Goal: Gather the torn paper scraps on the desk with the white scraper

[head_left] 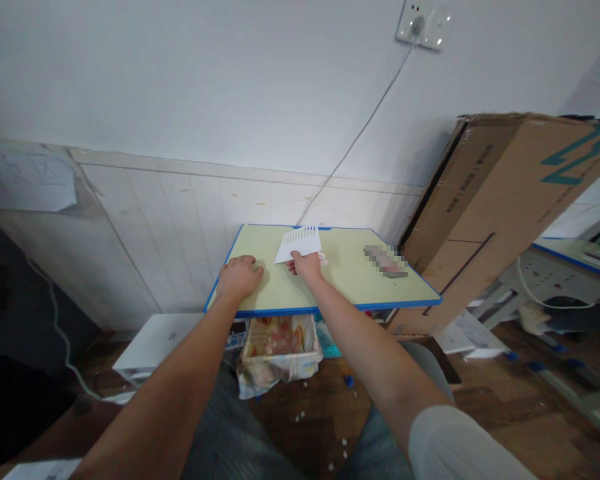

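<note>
My right hand (306, 264) pinches the near edge of a white card (300, 244) over the middle of the desk. A row of narrow slots or stripes runs along the card's far edge. Just beside that hand, a small pale crumpled piece (323, 258) shows; what it is I cannot tell. My left hand (240, 277) lies on the left part of the pale green, blue-edged desktop (275, 293), fingers apart and holding nothing. A blurred-out flat object (386, 261) lies at the desk's right side, apart from both hands.
Under the desk sits a lined bin (280, 360). A tall cardboard box (500, 200) leans against the wall on the right. A cable hangs from the wall socket (424, 25) behind the desk. A white box (153, 343) stands at lower left; small scraps dot the floor.
</note>
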Tool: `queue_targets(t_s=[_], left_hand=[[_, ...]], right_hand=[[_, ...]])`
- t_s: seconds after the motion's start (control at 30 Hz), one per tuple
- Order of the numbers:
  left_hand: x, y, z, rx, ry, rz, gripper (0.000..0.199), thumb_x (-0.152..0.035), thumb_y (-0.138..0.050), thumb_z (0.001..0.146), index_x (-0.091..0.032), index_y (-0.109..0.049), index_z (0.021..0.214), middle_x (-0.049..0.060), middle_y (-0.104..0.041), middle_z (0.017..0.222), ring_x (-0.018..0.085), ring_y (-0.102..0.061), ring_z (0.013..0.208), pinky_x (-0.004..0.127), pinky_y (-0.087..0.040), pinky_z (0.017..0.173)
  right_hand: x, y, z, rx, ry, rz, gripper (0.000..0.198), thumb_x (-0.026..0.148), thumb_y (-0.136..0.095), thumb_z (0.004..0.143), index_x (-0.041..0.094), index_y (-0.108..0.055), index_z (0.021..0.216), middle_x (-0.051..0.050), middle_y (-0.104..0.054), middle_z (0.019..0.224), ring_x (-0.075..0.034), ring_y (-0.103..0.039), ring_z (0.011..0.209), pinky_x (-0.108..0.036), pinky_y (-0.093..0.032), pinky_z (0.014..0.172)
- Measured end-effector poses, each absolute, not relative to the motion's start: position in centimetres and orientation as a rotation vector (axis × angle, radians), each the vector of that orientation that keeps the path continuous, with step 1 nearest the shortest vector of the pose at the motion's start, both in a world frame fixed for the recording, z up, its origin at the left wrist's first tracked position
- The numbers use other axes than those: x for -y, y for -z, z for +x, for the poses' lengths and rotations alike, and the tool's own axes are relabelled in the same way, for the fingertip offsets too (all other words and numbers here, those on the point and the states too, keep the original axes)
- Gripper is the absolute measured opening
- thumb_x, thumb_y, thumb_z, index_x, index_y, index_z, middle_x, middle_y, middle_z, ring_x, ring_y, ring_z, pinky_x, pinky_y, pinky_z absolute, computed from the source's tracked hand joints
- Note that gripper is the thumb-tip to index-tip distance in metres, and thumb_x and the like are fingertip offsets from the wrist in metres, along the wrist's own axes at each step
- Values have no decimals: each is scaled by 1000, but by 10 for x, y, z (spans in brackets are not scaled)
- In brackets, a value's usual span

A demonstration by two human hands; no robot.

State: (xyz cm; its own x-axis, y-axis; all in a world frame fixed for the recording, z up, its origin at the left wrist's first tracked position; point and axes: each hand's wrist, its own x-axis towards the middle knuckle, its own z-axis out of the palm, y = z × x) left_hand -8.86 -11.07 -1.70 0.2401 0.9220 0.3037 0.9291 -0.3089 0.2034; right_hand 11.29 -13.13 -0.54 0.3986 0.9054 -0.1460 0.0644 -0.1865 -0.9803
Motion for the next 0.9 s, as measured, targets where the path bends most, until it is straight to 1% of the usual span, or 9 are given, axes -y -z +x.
queue_targets(t_s=[0.1, 0.17, 0.23, 0.3, 0.33, 0.4, 0.57, 0.67, 0.9], left_hand=[[111, 16, -88, 1837, 568, -2463, 53, -38, -51, 113, -14, -84, 148, 24, -81, 157, 39, -73, 149, 52, -56, 129], [111, 15, -88, 1844, 563, -2458, 51, -34, -52, 113, -15, -84, 147, 22, -82, 156, 37, -74, 149, 50, -56, 129], [111, 15, -88, 1850, 560, -2455, 50, -33, -52, 112, -15, -85, 146, 22, -82, 156, 36, -74, 149, 47, -56, 128], [112, 15, -88, 1850, 558, -2457, 50, -32, -51, 113, -14, -84, 145, 22, -81, 157, 36, -73, 150, 47, -55, 129], [112, 15, -88, 1848, 557, -2459, 51, -32, -50, 113, -14, -84, 145, 23, -81, 157, 36, -73, 150, 48, -55, 130], [112, 15, -87, 1845, 557, -2461, 51, -31, -49, 113, -12, -84, 145, 23, -81, 158, 37, -73, 151, 50, -55, 130], [109, 18, -88, 1836, 599, -2458, 49, -33, -53, 111, -14, -85, 144, 22, -82, 156, 37, -73, 150, 50, -55, 130], [106, 20, -88, 1834, 612, -2459, 49, -33, -53, 111, -15, -85, 143, 22, -82, 156, 38, -73, 150, 50, -56, 130], [105, 20, -89, 1813, 597, -2471, 54, -33, -49, 111, -11, -83, 147, 24, -80, 159, 40, -73, 151, 55, -56, 130]], right_hand=[[138, 4, 116, 916, -957, -1587, 47, 44, -86, 118, 22, -74, 158, -14, -76, 159, -34, -81, 132, -58, -72, 110], [146, 3, 121, 933, -936, -1596, 42, 42, -86, 118, 20, -77, 152, -14, -80, 150, -32, -83, 123, -53, -74, 104], [156, 4, 126, 943, -901, -1594, 23, 30, -82, 118, 14, -81, 135, -13, -88, 123, -25, -85, 97, -38, -74, 85], [167, 5, 134, 950, -866, -1575, 8, 17, -77, 115, 12, -82, 111, -8, -86, 88, -19, -77, 68, -26, -63, 61], [172, 6, 137, 953, -852, -1562, 11, 12, -75, 112, 13, -81, 102, -5, -82, 75, -17, -72, 59, -23, -56, 53], [183, 9, 145, 957, -836, -1534, 17, 10, -75, 107, 17, -78, 91, -2, -78, 64, -16, -67, 50, -22, -50, 47], [202, 13, 157, 967, -832, -1470, 23, 11, -77, 100, 20, -73, 79, -2, -77, 60, -16, -64, 45, -23, -47, 43], [206, 15, 160, 967, -836, -1428, 27, 11, -77, 98, 22, -69, 75, -3, -77, 60, -16, -63, 45, -23, -46, 42], [205, 21, 160, 953, -836, -1360, 26, 13, -73, 102, 23, -70, 78, -3, -79, 63, -16, -66, 48, -23, -51, 46]])
